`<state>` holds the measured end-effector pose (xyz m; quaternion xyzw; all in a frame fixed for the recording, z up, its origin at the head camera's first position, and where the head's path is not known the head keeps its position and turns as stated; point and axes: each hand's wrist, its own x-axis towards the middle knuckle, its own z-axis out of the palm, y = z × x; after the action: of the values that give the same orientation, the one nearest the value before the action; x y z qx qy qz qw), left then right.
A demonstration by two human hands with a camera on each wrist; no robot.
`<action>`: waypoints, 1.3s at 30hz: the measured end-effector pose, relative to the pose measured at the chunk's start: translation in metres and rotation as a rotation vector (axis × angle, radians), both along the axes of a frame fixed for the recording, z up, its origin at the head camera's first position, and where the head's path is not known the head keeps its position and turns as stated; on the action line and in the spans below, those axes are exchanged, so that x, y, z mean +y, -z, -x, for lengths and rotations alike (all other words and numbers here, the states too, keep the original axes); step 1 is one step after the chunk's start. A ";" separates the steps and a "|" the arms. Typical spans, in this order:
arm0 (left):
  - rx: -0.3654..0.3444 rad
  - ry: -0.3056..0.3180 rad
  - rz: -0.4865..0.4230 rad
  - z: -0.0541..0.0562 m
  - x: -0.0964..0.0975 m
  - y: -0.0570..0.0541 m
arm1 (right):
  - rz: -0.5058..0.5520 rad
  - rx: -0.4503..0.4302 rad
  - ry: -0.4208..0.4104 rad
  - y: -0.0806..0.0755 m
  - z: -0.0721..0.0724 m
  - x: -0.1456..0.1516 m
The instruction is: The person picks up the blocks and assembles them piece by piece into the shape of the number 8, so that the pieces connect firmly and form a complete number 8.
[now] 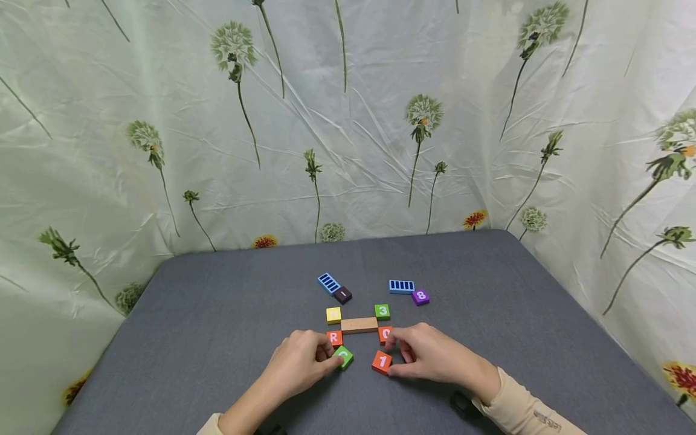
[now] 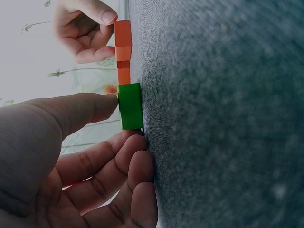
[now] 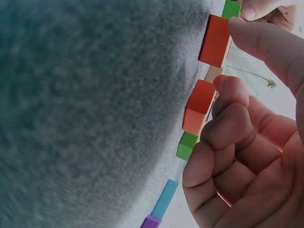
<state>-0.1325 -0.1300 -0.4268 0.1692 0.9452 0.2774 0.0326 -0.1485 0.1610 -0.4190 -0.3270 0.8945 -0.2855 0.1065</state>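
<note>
Grey bench (image 1: pixel 244 290) below: my left fingers (image 2: pixel 141 164) pinch the green block (image 2: pixel 130 107); rightward, across a gap, my right fingers (image 3: pixel 230 123) stand apart, thumb touching the red 1 block (image 1: pixel 382 362).

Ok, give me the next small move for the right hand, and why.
Probably the right hand should nudge the red 1 block toward the red 0 block: a gap separates them, the 1 sits askew, and the hand's thumb touches it.

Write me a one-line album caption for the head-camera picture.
The left hand touches a green block, the right hand a red block marked 1, upon a dark gray table.
</note>
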 end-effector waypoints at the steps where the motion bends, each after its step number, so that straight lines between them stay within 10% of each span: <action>1: 0.000 -0.001 -0.001 0.000 0.000 0.000 | -0.002 0.003 0.006 0.000 0.000 0.000; 39: -0.016 0.002 -0.009 0.000 0.000 -0.002 | -0.012 -0.028 0.057 0.003 -0.002 -0.007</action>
<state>-0.1330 -0.1299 -0.4252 0.1683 0.9434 0.2832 0.0396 -0.1468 0.1536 -0.4216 -0.2968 0.9036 -0.2876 0.1127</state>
